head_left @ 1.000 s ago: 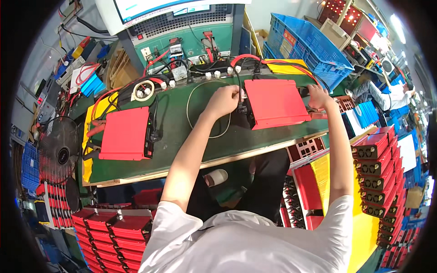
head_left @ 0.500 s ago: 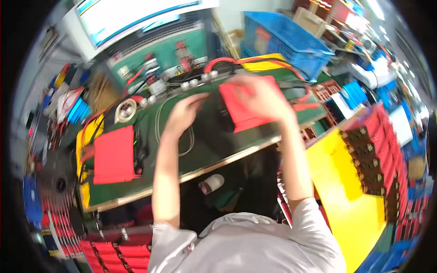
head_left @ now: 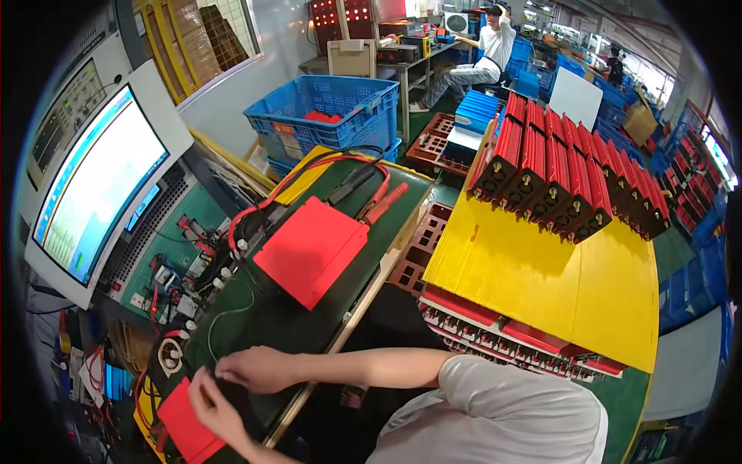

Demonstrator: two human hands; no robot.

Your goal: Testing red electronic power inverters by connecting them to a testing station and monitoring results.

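At my view's lower left, a red box [head_left: 179, 428] lies on the green surface [head_left: 297, 325], beside the left hand [head_left: 219, 414]; the right hand [head_left: 267, 369] nears a thin cable [head_left: 211, 334]. Both hands' fingers curl; I cannot tell whether they pinch anything.

My nearer red box [head_left: 179, 424] lies flat at the near left, its plain top partly covered. My other red box [head_left: 311, 251], flat and set askew, lies farther right. Between them curves a thin pale cable [head_left: 230, 312].
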